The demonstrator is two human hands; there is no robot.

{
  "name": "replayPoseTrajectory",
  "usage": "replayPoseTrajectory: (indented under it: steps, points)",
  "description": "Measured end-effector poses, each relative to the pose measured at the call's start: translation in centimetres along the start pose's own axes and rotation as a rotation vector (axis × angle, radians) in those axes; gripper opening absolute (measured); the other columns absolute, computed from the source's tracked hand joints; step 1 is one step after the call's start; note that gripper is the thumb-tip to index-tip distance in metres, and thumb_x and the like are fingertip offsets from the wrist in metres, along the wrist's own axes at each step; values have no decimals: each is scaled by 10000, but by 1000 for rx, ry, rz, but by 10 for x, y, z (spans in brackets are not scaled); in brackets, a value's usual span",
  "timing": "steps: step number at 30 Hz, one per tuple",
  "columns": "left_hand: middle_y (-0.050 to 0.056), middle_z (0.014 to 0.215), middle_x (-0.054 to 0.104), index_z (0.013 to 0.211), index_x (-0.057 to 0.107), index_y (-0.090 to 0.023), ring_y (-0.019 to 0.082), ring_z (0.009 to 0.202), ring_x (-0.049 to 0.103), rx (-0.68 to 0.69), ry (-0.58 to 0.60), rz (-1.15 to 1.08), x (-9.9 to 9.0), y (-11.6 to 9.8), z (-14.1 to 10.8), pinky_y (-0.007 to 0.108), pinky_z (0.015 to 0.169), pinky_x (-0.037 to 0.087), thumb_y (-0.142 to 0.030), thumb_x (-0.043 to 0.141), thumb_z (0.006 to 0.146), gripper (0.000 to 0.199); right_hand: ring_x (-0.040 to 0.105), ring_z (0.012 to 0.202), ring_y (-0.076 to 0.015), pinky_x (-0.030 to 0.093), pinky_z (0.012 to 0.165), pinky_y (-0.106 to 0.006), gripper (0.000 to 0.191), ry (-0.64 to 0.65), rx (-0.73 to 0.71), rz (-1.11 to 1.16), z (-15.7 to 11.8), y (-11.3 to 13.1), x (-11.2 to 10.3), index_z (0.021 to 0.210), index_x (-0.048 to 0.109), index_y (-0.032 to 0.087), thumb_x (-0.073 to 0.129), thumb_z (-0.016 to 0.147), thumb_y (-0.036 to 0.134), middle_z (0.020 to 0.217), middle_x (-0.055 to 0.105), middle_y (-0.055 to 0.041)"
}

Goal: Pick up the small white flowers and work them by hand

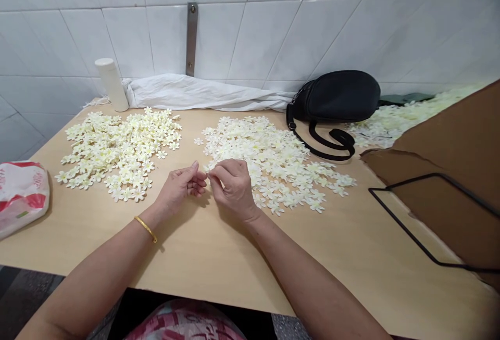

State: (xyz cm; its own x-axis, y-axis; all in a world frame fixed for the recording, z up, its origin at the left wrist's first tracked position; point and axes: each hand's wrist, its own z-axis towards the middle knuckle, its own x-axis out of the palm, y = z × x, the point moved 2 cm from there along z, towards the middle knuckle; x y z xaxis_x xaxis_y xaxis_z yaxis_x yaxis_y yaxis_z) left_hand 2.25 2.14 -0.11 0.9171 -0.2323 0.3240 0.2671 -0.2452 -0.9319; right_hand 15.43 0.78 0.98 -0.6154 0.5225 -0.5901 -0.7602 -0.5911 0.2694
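My left hand [182, 181], with a gold bangle on its wrist, is closed, thumb against the forefinger and the other fingers curled. Its fingertips almost meet those of my right hand [234, 186], which is pinched shut. A tiny pale bit shows between the two hands, too small to name. Behind and to the right of my right hand spreads a pile of white artificial flowers [269, 155]. To the left, beyond my left hand, lies another pile of pale yellow-white flowers [121, 147], some of them overlapping in clusters.
A white bottle [112, 85] stands at the back left, beside a rolled white cloth [195, 92]. A black bag [338, 95] with a strap sits at the back. Cardboard [457, 173] and a black wire frame [406, 230] are right; a red-white packet [23, 194] is left.
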Motion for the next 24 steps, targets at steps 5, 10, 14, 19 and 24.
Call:
replayPoseTrajectory:
  steps: [5, 10, 14, 19, 24]
  points:
    - [26, 587, 568, 630, 600, -116, 71, 517, 505, 4, -59, -1, -2, 1, 1, 213, 520, 380, -384, 672, 646, 278, 449, 630, -128, 295, 704, -304, 210, 44, -55, 1, -1, -1, 5, 581, 468, 189, 437, 772, 107, 620, 501, -1]
    - [18, 612, 585, 687, 618, -140, 74, 529, 524, 9, -69, -32, -2, 0, 1, 202, 510, 380, -333, 688, 635, 212, 457, 609, -118, 320, 695, -290, 191, 130, 84, 234, -1, -4, 8, 575, 472, 191, 457, 745, 104, 597, 486, 16]
    - [38, 616, 593, 659, 639, -121, 87, 541, 531, 25, -35, -19, -3, -1, 1, 215, 524, 400, -359, 675, 641, 242, 483, 615, -127, 365, 655, -271, 172, 176, 230, 452, 0, -7, 7, 586, 507, 200, 487, 747, 143, 608, 518, 8]
    - [52, 606, 596, 654, 661, -115, 101, 555, 535, 25, -20, 3, -4, -2, 2, 237, 561, 424, -331, 684, 632, 218, 520, 646, -134, 394, 653, -261, 151, 228, 337, 595, 2, -9, 5, 635, 573, 199, 496, 765, 202, 653, 568, -2]
    - [54, 576, 599, 641, 678, -120, 104, 537, 520, 23, -61, 64, -3, -5, 1, 252, 551, 418, -262, 716, 579, 160, 521, 659, -131, 386, 637, -249, 183, 315, 438, 613, 1, -11, 5, 677, 598, 181, 466, 788, 242, 670, 585, -7]
